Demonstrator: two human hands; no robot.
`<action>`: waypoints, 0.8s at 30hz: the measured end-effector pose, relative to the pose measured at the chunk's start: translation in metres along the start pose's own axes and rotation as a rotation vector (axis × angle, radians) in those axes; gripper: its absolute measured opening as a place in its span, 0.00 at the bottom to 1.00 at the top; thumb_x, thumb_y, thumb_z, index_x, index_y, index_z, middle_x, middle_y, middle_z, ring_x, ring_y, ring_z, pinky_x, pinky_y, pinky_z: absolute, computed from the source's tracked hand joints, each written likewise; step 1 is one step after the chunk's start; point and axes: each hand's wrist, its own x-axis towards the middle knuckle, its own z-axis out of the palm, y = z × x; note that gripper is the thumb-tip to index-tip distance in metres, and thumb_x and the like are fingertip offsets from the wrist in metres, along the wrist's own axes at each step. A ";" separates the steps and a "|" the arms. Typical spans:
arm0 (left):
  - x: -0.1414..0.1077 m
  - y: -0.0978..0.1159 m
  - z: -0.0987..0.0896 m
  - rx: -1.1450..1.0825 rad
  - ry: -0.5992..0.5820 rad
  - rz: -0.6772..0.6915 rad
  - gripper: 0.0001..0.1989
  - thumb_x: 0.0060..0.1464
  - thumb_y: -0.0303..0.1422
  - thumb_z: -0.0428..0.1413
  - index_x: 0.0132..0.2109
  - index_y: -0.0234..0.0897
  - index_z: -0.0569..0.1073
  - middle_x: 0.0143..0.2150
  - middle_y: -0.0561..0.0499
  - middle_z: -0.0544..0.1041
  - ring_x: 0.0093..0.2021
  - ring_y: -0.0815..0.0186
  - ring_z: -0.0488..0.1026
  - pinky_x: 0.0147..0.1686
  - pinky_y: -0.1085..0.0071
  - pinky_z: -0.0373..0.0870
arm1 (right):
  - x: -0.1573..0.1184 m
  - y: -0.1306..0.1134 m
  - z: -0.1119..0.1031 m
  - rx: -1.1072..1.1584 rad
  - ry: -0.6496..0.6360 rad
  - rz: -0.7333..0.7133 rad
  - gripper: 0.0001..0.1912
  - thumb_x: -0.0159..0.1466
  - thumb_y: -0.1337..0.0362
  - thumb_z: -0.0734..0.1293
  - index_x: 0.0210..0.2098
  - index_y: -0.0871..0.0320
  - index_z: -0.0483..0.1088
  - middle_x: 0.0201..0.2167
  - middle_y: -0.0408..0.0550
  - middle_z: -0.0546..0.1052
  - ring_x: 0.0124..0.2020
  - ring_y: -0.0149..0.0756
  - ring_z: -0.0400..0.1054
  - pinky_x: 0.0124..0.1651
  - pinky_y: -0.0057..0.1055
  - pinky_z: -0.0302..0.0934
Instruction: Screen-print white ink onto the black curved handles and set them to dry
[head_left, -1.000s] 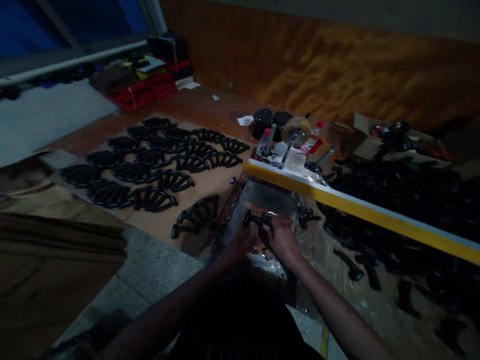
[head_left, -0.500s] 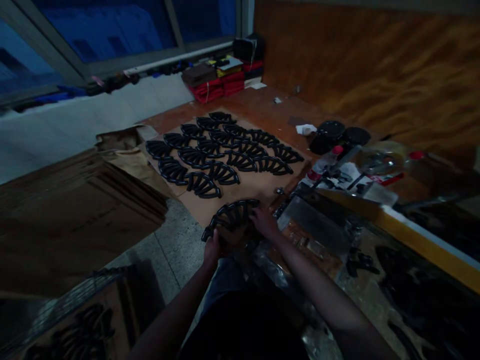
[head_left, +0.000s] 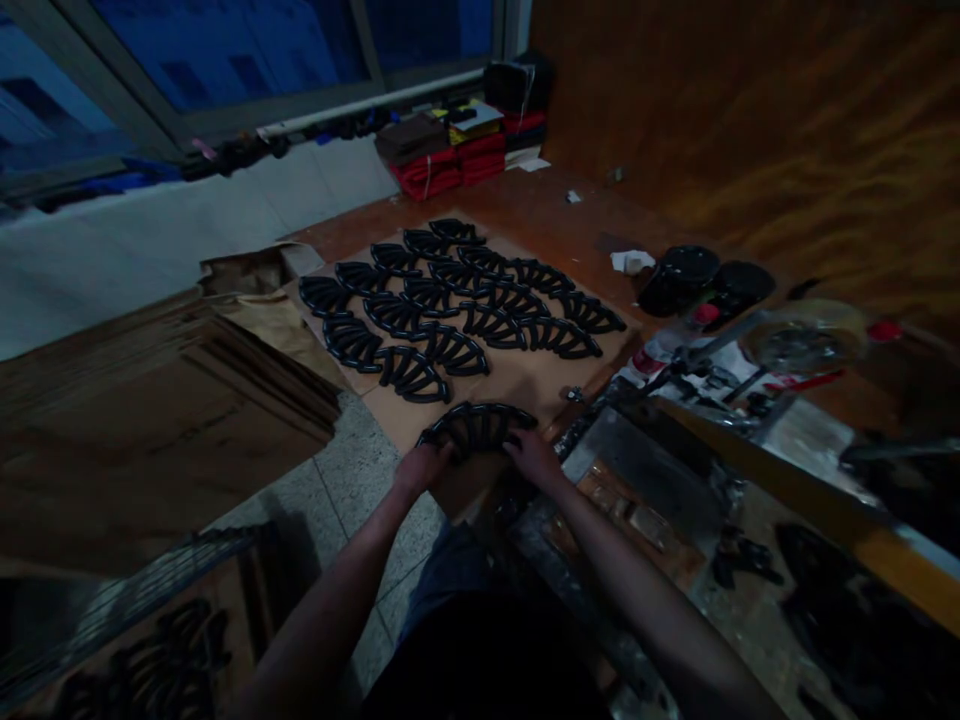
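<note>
A curved row of black, finger-like ribbed pieces (head_left: 480,425) is at the near edge of a cardboard sheet (head_left: 517,385). Its left end is in my left hand (head_left: 426,466), fingers closed around it. At the opposite end my right hand (head_left: 531,452) is closed on the same row. The exact kind of these dark pieces cannot be made out in the dim light. Several similar black fans (head_left: 427,295) lie in rows farther up the sheet.
Stacked folded cardboard (head_left: 247,390) stands at the left. Black containers (head_left: 679,278), a bottle (head_left: 667,345) and a tape roll (head_left: 802,335) sit to the right, beside a metal plate (head_left: 626,440). More black pieces (head_left: 150,650) lie lower left. Red bundles (head_left: 435,172) are by the window.
My left hand has moved up and inward along the black row. The row now lies more level and its left end has risen. The camera view has shifted slightly.
</note>
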 end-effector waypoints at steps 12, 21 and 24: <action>-0.013 0.057 0.072 0.537 0.075 0.269 0.29 0.58 0.43 0.55 0.65 0.46 0.63 0.68 0.40 0.60 0.64 0.43 0.58 0.54 0.46 0.65 | 0.006 0.006 0.000 0.074 0.002 -0.035 0.15 0.69 0.61 0.61 0.49 0.60 0.74 0.46 0.56 0.79 0.50 0.41 0.73 0.51 0.34 0.64; -0.009 0.079 0.050 0.423 0.091 0.340 0.22 0.57 0.42 0.56 0.56 0.39 0.74 0.63 0.39 0.68 0.61 0.43 0.63 0.56 0.48 0.64 | -0.014 0.002 -0.025 0.371 0.219 -0.050 0.19 0.68 0.63 0.60 0.57 0.58 0.69 0.51 0.55 0.77 0.51 0.42 0.72 0.53 0.38 0.65; -0.005 0.092 0.025 0.190 0.118 0.393 0.25 0.52 0.43 0.61 0.55 0.37 0.75 0.64 0.40 0.68 0.65 0.45 0.60 0.63 0.52 0.58 | -0.035 0.006 -0.042 0.578 0.414 -0.082 0.21 0.68 0.58 0.58 0.59 0.55 0.66 0.52 0.53 0.77 0.50 0.43 0.72 0.52 0.41 0.67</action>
